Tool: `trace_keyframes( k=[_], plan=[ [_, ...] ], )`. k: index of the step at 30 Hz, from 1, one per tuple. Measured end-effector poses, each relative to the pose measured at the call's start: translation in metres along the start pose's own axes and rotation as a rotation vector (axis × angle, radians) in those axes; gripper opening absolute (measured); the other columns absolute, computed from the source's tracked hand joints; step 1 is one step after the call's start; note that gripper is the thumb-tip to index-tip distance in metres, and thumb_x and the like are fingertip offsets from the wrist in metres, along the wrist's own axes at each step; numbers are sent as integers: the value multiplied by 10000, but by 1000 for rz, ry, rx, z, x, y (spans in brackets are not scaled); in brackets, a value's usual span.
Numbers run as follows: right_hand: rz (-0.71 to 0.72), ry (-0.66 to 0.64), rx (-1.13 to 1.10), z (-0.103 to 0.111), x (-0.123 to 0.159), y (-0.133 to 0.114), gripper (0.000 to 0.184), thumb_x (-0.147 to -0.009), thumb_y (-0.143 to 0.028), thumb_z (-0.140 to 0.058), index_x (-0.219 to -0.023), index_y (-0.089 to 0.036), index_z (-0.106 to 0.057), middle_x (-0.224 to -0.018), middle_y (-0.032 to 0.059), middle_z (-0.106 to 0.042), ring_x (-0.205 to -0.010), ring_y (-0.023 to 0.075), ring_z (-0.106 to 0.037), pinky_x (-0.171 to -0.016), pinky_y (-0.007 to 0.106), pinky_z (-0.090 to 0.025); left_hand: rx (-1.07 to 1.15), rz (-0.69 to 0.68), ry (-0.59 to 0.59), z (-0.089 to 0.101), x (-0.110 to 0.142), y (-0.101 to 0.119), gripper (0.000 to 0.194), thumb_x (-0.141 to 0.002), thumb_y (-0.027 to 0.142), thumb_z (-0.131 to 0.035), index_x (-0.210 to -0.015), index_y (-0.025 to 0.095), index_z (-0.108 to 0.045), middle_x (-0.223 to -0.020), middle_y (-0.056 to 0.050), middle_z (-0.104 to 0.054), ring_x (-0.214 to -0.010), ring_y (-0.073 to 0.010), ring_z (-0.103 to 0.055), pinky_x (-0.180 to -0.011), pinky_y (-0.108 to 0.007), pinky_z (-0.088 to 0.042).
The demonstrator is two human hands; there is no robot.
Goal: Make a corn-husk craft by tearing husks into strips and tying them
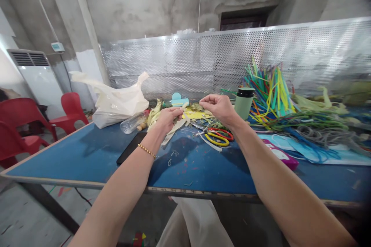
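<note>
My left hand (167, 118) is closed around pale dried husk strips (174, 131) that hang down toward the blue table (87, 154). A thin gold bracelet sits on that wrist. My right hand (218, 107) is raised a little to the right, its fingers pinched together on something too thin to make out. Both hands hover above a heap of husks and yellow scraps (197, 114). Scissors with yellow and red handles (217, 137) lie just below the right hand.
A green lidded cup (244, 102) stands right of my hands, with colourful pipe cleaners (269, 92) and coiled wires (319, 127) beyond. A white plastic bag (118, 102), a clear bottle (133, 122) and a black tablet (131, 147) lie to the left. Red chairs (72, 109) stand far left.
</note>
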State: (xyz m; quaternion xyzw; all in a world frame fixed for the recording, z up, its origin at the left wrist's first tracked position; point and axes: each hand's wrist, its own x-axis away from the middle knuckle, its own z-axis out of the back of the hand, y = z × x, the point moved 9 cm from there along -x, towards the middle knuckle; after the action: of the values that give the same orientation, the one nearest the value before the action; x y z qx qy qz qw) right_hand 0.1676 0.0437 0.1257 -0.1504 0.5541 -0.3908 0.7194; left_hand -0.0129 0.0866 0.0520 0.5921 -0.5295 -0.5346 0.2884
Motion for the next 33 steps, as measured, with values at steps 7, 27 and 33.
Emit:
trace_keyframes(
  k=[7,27,33],
  plan=[
    [69,-68,248,-13,0,6,284,-746,-399,-685,-753,-124,-758,-494,-37,-431,-503,90,-355,-505,258,-253,-28,18,-72,-13,6,2,172,-629,222,-804,-654,87,-700,-559,-19,-573,-542,-75,-473,-556,-234,-339],
    [146,-61,545,-23,4,3,218,-768,-277,-610,-785,-153,-789,-628,27,-664,-571,126,-525,-579,254,-331,56,163,-87,-22,10,-10,78,-689,67,-745,-753,58,-701,-686,-59,-671,-593,-129,-649,-565,-233,-453],
    [146,-41,501,-23,6,0,228,-770,-293,-605,-784,-148,-780,-621,19,-649,-566,121,-510,-573,254,-318,39,191,-147,-26,11,-15,36,-738,70,-716,-767,50,-709,-731,-84,-691,-585,-131,-655,-555,-233,-467]
  ],
)
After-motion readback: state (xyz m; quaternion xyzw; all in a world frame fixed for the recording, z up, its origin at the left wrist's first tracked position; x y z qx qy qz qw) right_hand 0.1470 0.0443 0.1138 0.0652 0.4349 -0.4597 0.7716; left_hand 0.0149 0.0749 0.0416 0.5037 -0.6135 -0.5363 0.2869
